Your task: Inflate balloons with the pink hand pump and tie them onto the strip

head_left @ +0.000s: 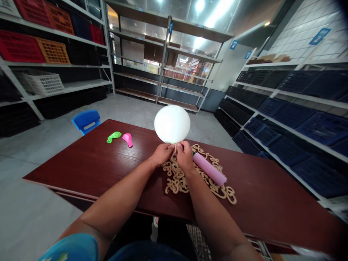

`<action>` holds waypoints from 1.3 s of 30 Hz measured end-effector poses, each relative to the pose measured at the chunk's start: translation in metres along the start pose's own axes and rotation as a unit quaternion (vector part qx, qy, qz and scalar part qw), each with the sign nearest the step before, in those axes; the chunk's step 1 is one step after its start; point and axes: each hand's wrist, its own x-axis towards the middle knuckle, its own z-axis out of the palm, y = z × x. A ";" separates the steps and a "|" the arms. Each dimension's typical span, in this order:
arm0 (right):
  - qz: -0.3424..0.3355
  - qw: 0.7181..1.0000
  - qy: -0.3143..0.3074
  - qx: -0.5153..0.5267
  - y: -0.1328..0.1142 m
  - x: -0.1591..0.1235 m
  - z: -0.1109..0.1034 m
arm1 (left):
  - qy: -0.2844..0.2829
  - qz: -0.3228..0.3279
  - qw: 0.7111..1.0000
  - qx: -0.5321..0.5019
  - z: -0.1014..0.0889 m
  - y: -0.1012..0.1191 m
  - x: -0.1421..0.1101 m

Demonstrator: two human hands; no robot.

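Observation:
An inflated white balloon [172, 123] stands above the dark red table [89, 166]. My left hand [161, 153] and my right hand [185, 155] are both closed in a pinch on its neck, just under the balloon. Below my hands lies a beige cut-out ornament of curly letters [176, 181]. A pink hand pump [210, 169] rests on that ornament, right beside my right hand. A flat green balloon [114, 136] and a flat pink balloon [127, 139] lie on the table to the far left.
A blue chair [86, 120] stands behind the table's left corner. Metal shelves line the room: red, orange and white crates [40, 50] on the left, dark blue crates [299, 108] on the right. Grey floor surrounds the table.

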 end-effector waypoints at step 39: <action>-0.163 0.986 -0.022 -0.032 0.012 -0.003 0.009 | 0.075 -0.016 0.960 0.271 -0.008 -0.021 0.061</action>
